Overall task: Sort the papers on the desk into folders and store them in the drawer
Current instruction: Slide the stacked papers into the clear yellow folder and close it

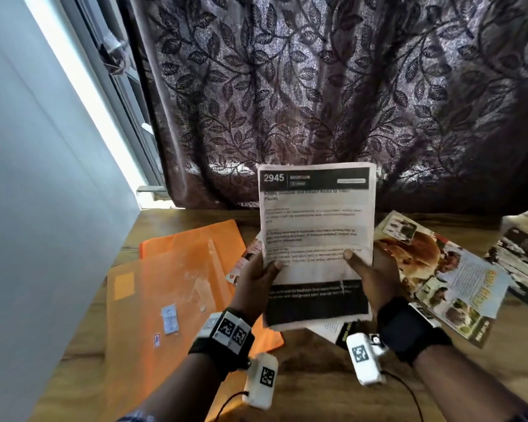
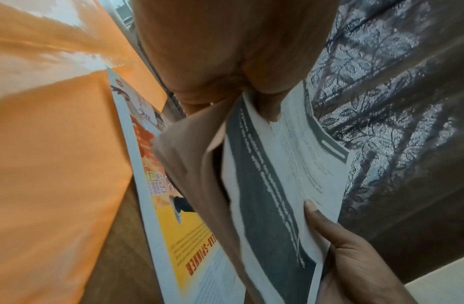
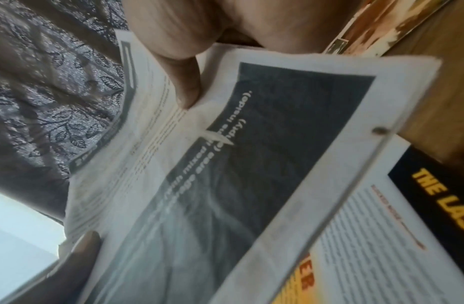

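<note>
A stack of printed sheets (image 1: 317, 239), its top page headed "2945" on a dark band, is being held upright above the wooden desk (image 1: 314, 360), in front of a dark leaf-patterned curtain (image 1: 317, 86). The left hand (image 1: 256, 283) is gripping the stack's left edge, thumb lying on the front of the page and fingers behind it; the right hand (image 1: 371, 274) is gripping the right edge the same way, its thumb pressing on the print. Both hands are thus clamped on the sheets. Under the stack's lower edge, more pages are lying flat on the desk, one with a black strip and yellow lettering (image 3: 433, 185). To the left, two orange folders (image 1: 171, 284) are lying overlapped on the desk, the nearer one carrying small stickers. To the right, a colourful food magazine (image 1: 445, 278) is lying open, with a dark-covered magazine (image 1: 521, 263) just beyond it at the desk's right edge.
</note>
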Tool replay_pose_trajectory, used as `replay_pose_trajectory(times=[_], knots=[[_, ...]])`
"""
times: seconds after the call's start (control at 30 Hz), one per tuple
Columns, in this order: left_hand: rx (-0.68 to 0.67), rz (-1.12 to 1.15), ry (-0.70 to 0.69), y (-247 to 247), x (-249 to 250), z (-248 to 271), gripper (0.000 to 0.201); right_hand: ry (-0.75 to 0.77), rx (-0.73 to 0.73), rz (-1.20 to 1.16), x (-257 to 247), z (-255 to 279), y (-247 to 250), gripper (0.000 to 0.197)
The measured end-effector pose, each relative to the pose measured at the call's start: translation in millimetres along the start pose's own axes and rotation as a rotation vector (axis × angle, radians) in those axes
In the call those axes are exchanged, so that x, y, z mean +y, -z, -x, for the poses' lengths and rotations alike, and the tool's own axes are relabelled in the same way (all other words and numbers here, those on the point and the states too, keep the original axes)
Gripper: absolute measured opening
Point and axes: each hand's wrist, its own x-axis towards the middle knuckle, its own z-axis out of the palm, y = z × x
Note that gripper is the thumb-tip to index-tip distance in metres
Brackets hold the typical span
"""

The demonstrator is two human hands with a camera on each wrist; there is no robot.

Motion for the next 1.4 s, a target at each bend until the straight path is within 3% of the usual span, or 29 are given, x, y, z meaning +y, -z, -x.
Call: replay_pose_trajectory(times=[0.27, 0.4, 0.47, 0.53, 0.6, 0.7, 0.87, 1.07, 1.2, 1.3, 1.4], knots=[[0.085, -0.097, 0.147, 26, -17, 56, 0.045, -0.035, -0.153, 0.115, 20, 28, -18, 0.018], [0.039, -0.104, 0.206, 27, -5, 85, 0.018, -0.155, -0.166, 0.143, 30, 32, -10, 0.018], [0.137, -0.337, 0.179, 33, -2, 97, 0.021, -0.176, -0.194, 0.169, 29, 31, -4, 0.014], [0.215, -0.758, 0.149, 41, -6, 105, 0.023, -0.197, -0.221, 0.163, 28, 29, 2, 0.013], [0.205, -1.113, 0.242, 44, -9, 111, 0.032, -0.193, -0.26, 0.164, 27, 28, 8, 0.015], [0.094, -1.309, 0.439, 44, -14, 115, 0.058, -0.183, -0.33, 0.177, 30, 25, 14, 0.017], [0.031, -1.399, 0.536, 41, -7, 112, 0.054, -0.24, -0.396, 0.148, 34, 18, 18, 0.013], [0.12, -1.322, 0.548, 42, 11, 102, 0.029, -0.286, -0.475, 0.053, 37, 7, 14, 0.019], [0.162, -1.243, 0.518, 48, 18, 108, 0.032, -0.361, -0.607, -0.041, 38, 5, 0, 0.064], [0.27, -1.133, 0.497, 56, 16, 117, 0.035, -0.363, -0.692, 0.064, 34, 2, -12, 0.023], [0.361, -1.092, 0.496, 62, 15, 124, 0.051, -0.336, -0.755, 0.208, 35, -1, -19, 0.013]])
